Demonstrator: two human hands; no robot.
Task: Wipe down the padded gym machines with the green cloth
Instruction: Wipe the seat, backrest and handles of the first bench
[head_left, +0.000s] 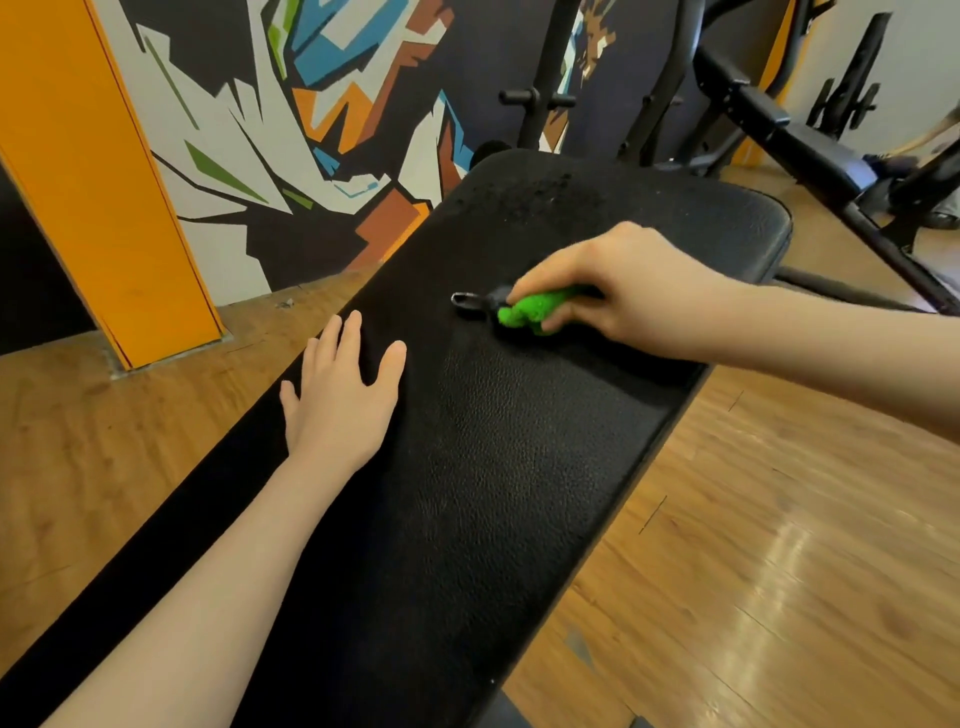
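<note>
Right hand: the right hand (613, 283) curls its fingers round a bunched bright green fuzzy cloth (535, 310) and presses it onto the pad; its grip is closed on the cloth.
Cloth: sits on the upper middle of the pad, mostly hidden under the fingers; a small dark metal clip (470, 301) pokes out beside it, to the left.
Left hand: the left hand (345, 392) lies flat on the pad's left edge, fingers straight and spread, its grip open and holding nothing.
Pad: a long black textured leather bench pad (519, 467) runs diagonally across the view.
Surroundings: wooden plank floor (753, 545), an orange pillar (98, 182), a colourful angular wall mural (322, 104), black gym machine frames (779, 119) behind.
</note>
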